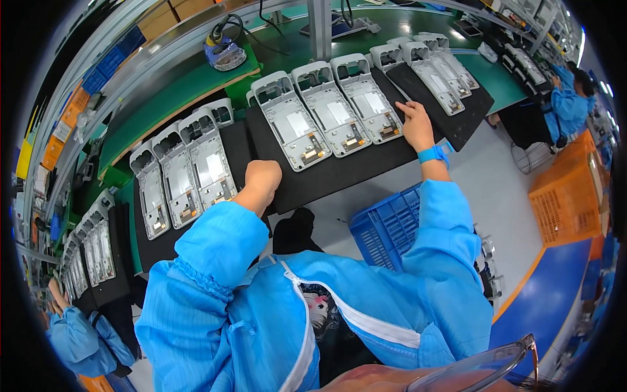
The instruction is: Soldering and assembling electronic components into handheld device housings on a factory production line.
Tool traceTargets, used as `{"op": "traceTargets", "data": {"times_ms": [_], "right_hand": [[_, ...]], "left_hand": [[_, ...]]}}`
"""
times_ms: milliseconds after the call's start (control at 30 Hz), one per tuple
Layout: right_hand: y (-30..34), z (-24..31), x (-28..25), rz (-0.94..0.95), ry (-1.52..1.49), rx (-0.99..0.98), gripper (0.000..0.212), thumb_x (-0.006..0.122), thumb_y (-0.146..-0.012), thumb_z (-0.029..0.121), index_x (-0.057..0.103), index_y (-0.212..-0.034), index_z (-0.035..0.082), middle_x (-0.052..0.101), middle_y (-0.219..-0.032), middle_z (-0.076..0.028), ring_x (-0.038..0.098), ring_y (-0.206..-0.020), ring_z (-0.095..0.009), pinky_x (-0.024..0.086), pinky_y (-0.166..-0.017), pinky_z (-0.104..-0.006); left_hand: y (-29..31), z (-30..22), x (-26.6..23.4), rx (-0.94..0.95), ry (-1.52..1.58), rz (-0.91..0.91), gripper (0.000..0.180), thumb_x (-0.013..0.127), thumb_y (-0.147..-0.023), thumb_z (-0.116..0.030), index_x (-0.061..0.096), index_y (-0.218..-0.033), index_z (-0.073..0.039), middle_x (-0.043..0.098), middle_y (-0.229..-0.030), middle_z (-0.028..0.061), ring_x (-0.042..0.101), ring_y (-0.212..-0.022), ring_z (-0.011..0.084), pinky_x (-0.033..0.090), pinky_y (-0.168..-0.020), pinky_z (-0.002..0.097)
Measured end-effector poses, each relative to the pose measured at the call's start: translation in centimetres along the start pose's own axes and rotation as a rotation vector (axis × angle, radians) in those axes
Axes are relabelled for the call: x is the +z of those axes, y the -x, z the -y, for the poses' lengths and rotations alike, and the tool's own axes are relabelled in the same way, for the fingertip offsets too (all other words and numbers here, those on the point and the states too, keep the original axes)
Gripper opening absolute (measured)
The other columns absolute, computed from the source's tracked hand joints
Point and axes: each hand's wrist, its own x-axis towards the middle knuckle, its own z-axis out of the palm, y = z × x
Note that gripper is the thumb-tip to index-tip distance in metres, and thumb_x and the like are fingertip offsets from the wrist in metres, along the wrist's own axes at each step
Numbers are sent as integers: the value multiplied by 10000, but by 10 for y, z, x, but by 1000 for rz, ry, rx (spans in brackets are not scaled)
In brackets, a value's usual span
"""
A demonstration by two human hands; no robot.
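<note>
**Hands parked at the front of a row of grey housings**

Sleeves of a blue work coat point(307, 307) fill the near edge, both forearms reaching up toward the bench. Beneath the right elbow, a blue slotted crate point(386, 225) sits on the pale floor, low and close, probably so it can be reached without stepping away.

Next out, the left hand point(263, 176) is clenched into a fist holding nothing that shows, resting on the front edge of a black mat point(326, 173). The right hand point(414, 123), with a blue wrist strap point(432, 154) just behind it, lies flat with fingers extended, grasping nothing; its fingertips touch the mat just beside the lower corner of the nearest grey housing point(369, 99).

That housing is the rightmost of three lying side by side on the mat, open faces up, with white panels and small brown connectors exposed. The even spacing and common orientation seem meant to keep each one reachable and checkable in the same way.

To the left a second mat carries more housings point(186, 173) laid the same way, and to the right another group point(436, 75) lies on a tilted black mat.

Farther back, the green bench surface point(170, 98) holds a blue round tool stand point(224, 53) with a cable. At the far right a person in a blue coat point(567, 104) works near an orange crate point(567, 196).
</note>
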Motion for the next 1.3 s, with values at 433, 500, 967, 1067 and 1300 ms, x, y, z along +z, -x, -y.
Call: {"op": "traceTargets", "data": {"times_ms": [433,500,967,1067,1300], "right_hand": [[-1,-12,-12,93,-20,27,273,468,-781,27,600,-1002,118,496,-1037,-126,486,-968,-276,395,-836,-319],[22,11,-23,-160,-32,51,259,485,-787,55,571,-1028,93,491,-1037,-127,474,-974,-270,380,-850,-326],[123,156,40,-36,-1809,1130,309,587,-789,180,503,-1042,23,521,-1062,-87,492,-977,-214,378,-872,-352],[123,157,40,-110,-1756,1114,306,569,-790,119,482,-1058,-2,507,-1090,-98,490,-995,-234,381,-885,-370],[112,158,18,99,-1815,1175,261,514,-769,13,472,-1020,-42,510,-1047,-144,482,-978,-274,385,-851,-406]], "left_hand": [[-17,5,9,82,-124,37,181,414,-746,-75,383,-569,-53,374,-476,66,327,-371,174,217,-351,317],[-3,-2,-4,-16,55,203,185,422,-768,-91,390,-592,-46,366,-478,53,327,-372,161,212,-346,311],[-3,32,3,118,-8,52,392,430,-853,-206,261,-1117,28,382,-550,40,334,-401,112,266,-352,257],[22,9,-7,-12,-129,143,497,419,-856,-248,177,-1203,12,379,-542,40,338,-398,126,274,-355,276],[4,2,-24,-37,-216,351,326,462,-838,-261,418,-589,-55,352,-485,15,299,-385,134,217,-345,286]]}}
